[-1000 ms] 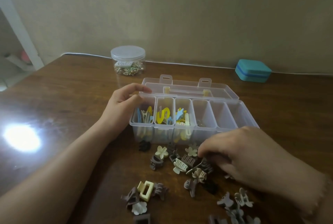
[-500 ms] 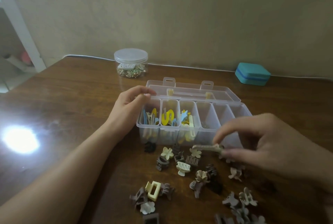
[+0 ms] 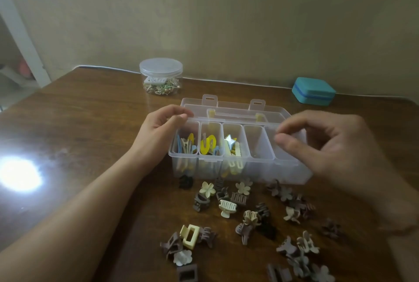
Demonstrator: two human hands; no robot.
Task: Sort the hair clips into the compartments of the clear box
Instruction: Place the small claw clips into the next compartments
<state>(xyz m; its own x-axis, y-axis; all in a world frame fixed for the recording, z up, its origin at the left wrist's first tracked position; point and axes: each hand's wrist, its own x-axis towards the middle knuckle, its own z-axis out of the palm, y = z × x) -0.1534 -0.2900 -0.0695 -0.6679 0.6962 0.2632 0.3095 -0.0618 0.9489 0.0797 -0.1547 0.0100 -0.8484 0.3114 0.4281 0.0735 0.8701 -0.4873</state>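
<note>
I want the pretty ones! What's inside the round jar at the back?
The round jar holds a small white piece over a heap of gold and green bits. Its lid is on; they are too small to name.

Left hand [image 3: 158,136] grips far-left corner of clear box [image 3: 240,168] — three left compartments hold clips. Right hand [image 3: 328,145] hovers over right end, fingers curled. Claw clips [image 3: 229,208] scattered on wooden table [image 3: 86,123].

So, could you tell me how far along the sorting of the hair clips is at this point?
Partly done. The three left compartments of the clear box already hold coloured clips; the fourth looks nearly empty. The left hand holds the box's left end, while the right hand hovers over the right-hand compartments, fingers curled; whether it holds a clip is unclear. Many brown and cream claw clips remain loose on the table.
</note>
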